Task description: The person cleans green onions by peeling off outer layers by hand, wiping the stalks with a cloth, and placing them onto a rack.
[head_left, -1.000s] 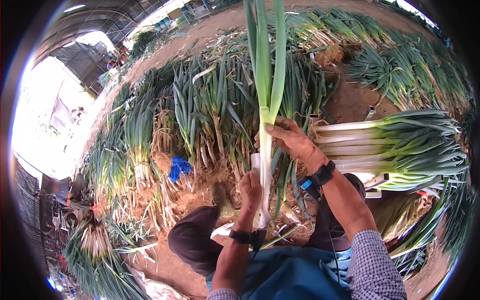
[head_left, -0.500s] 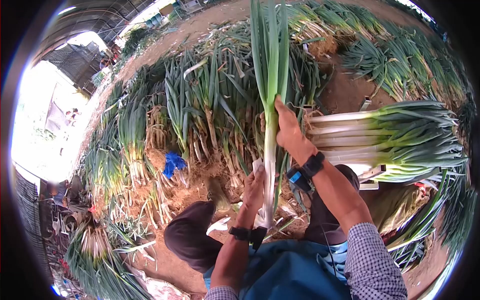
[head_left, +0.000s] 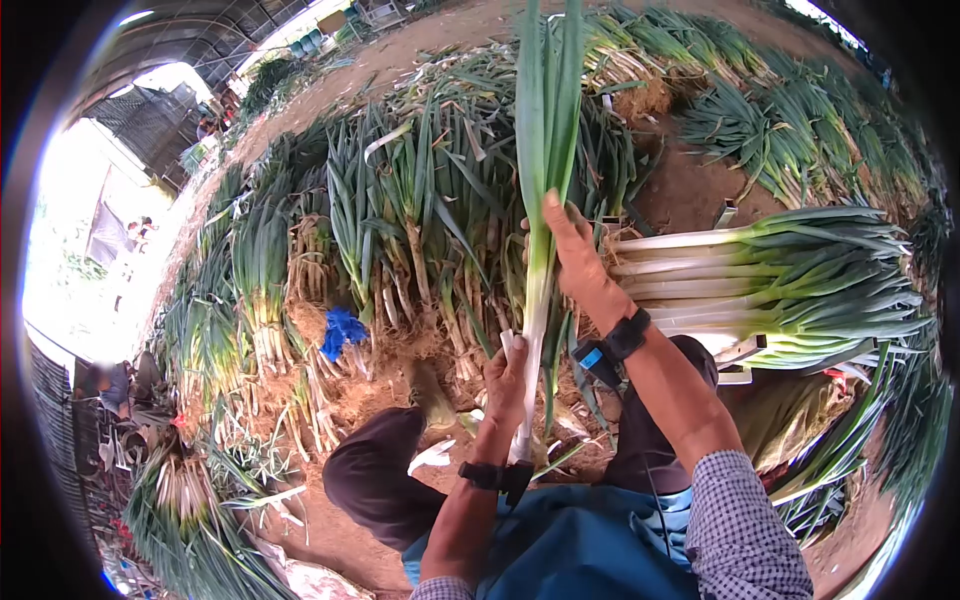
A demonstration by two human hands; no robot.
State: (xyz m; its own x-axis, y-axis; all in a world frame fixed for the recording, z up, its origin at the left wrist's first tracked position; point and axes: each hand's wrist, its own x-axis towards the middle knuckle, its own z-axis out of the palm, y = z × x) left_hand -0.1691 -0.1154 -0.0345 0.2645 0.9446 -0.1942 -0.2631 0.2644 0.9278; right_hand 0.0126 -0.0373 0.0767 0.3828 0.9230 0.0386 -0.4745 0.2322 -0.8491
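Observation:
A long leek-like green onion [head_left: 537, 290] stands almost upright in front of me, its green leaves at the top and white stalk below. My right hand [head_left: 580, 255] is closed around it where the green turns white. Lower down, my left hand [head_left: 505, 385] is closed beside the white stalk. A small white object [head_left: 507, 340] sticks up from its thumb and fingers; its kind is unclear. To the right, a row of cleaned green onions [head_left: 690, 270] lies with white stalks toward my right hand.
Uncleaned green onions [head_left: 400, 220] with roots stand bunched ahead of me. A blue scrap [head_left: 343, 332] lies among them. More bundles [head_left: 800, 130] are at the far right, and another pile [head_left: 190, 510] is at lower left. Peeled scraps [head_left: 433, 455] litter the ground between my knees.
The green onion has tilted a little, its leafy top shifting right and its white lower end left. Both hands remain in nearly the same places.

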